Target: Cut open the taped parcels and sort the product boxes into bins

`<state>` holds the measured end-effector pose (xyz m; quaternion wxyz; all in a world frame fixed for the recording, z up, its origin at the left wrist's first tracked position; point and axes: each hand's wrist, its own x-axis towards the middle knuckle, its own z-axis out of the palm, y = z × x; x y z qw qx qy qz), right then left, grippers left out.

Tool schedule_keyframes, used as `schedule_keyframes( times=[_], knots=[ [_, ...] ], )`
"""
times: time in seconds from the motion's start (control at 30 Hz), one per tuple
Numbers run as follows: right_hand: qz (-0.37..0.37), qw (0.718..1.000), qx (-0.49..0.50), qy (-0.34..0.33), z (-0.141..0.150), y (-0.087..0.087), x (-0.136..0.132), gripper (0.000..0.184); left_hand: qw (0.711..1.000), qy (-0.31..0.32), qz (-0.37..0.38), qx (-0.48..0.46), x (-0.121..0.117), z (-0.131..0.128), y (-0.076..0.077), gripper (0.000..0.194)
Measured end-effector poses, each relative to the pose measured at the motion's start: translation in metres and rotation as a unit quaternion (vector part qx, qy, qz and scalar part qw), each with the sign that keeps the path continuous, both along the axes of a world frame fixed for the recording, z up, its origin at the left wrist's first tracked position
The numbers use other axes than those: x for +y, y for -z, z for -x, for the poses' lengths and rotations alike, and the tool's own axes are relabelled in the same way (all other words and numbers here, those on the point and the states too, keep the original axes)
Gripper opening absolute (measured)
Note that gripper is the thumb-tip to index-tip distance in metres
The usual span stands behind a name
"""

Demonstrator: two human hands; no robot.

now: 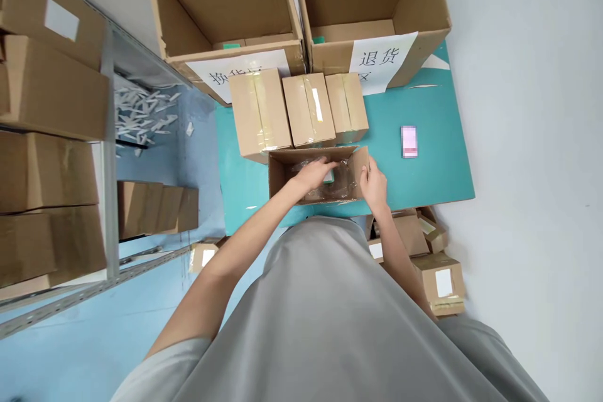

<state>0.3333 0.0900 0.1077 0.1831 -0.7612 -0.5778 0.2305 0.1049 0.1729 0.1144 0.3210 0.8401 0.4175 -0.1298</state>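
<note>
Head view shows the left hand (313, 174) inside an open box (277, 177), its fingers at a small green-and-white item (328, 178) amid clear plastic wrap (346, 182); whether they have closed on anything, I cannot tell. The right hand (375, 190) pinches the end flap (362, 161) narrowly, thumb on the inner face.

Good handling here means holding that flap outward with light, steady pressure, enough to stop the box sliding without creasing the cardboard. Inside, the fingertips should feel for the item's firm edges through the loose wrap, which could snag or bunch, and the wrist should stay clear of the near rim.

Just beyond the box stand three taped boxes (309, 110), so pushing forward could nudge them. All rest on the teal table (424, 179), with a pink item (409, 141) off to the right and two large cartons (226, 6) behind.
</note>
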Motion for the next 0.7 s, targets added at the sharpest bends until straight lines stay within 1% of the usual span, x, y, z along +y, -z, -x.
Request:
schedule_keyframes(
  times=[0.07,0.1,0.2,0.27,0.33,0.37,0.43,0.47,0.5,0.53,0.57,0.63,0.7],
  knots=[
    [-0.005,1.0,0.001,0.001,0.002,0.002,0.0,0.062,1.0,-0.003,0.005,0.009,-0.003,0.018,0.001,0.071],
    [-0.009,1.0,0.003,0.001,0.003,0.002,0.0,0.062,1.0,-0.005,0.009,0.015,-0.005,0.022,0.002,0.07],
    [-0.016,1.0,0.008,-0.001,0.005,0.002,0.002,0.062,0.999,-0.021,-0.013,0.039,-0.013,0.02,0.002,0.075],
    [-0.008,1.0,0.013,-0.005,0.005,0.001,0.003,0.062,0.998,-0.031,-0.031,0.046,-0.018,0.014,-0.003,0.074],
    [0.0,1.0,0.029,-0.005,0.003,-0.003,0.003,0.062,0.998,-0.049,-0.039,0.021,-0.021,0.016,-0.013,0.069],
    [-0.005,0.999,0.045,-0.004,0.001,-0.006,0.002,0.063,0.997,-0.064,-0.041,-0.006,-0.024,0.023,-0.021,0.066],
    [-0.042,0.995,0.093,0.008,-0.003,-0.014,-0.001,0.068,0.987,-0.119,-0.048,-0.093,-0.032,0.049,-0.042,0.061],
    [-0.072,0.99,0.122,0.019,-0.004,-0.02,-0.003,0.071,0.975,-0.156,-0.048,-0.153,-0.038,0.068,-0.053,0.058],
    [-0.1,0.982,0.154,0.033,-0.004,-0.027,-0.005,0.072,0.951,-0.211,-0.05,-0.219,-0.045,0.087,-0.065,0.054],
    [-0.123,0.973,0.19,0.047,-0.003,-0.036,-0.008,0.071,0.922,-0.265,-0.039,-0.281,-0.052,0.107,-0.076,0.052],
    [-0.137,0.962,0.23,0.056,0.0,-0.045,-0.009,0.07,0.885,-0.32,-0.016,-0.337,-0.061,0.125,-0.085,0.052],
    [-0.137,0.937,0.319,0.044,0.013,-0.066,-0.01,0.067,0.793,-0.423,0.01,-0.438,-0.077,0.151,-0.096,0.06],
    [-0.12,0.907,0.402,-0.01,0.033,-0.087,-0.005,0.064,0.694,-0.502,0.047,-0.514,-0.09,0.158,-0.097,0.071]
  ],
)
